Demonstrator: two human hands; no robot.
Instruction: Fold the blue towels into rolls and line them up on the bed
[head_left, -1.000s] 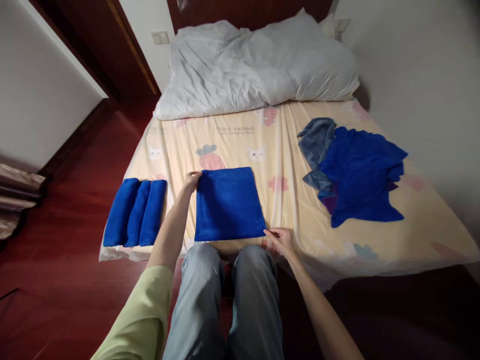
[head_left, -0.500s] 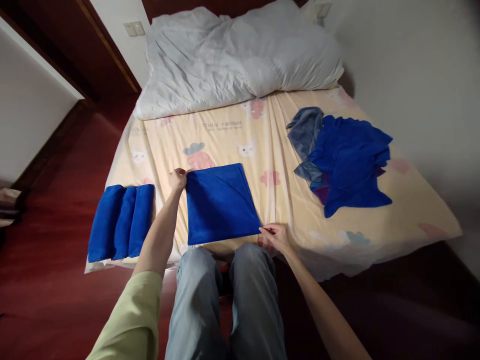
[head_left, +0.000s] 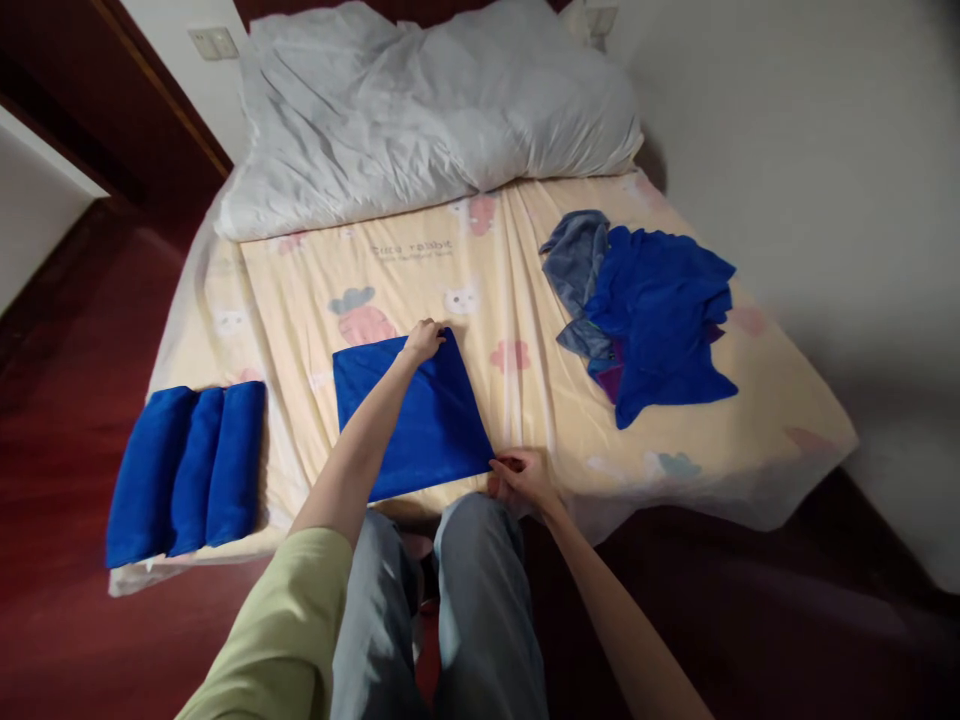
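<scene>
A blue towel lies flat on the bed in front of my knees, folded into a rough square. My left hand reaches across it and pinches its far right corner. At the near right corner, the fingertips of my right hand are closed on the towel's edge. Part of the towel is hidden beneath my left forearm. Several rolled blue towels rest side by side to the left. To the right lies a loose heap of blue cloths, with a grey cloth and a bit of purple showing.
The bed has a yellow printed sheet. A crumpled pale quilt lies across its head end. A wall rises on the right, and dark red floor borders the bed on the left.
My left hand has moved right from the towel's far left corner to its far right corner. My right hand stays at the near right corner. The whole view has shifted slightly.
</scene>
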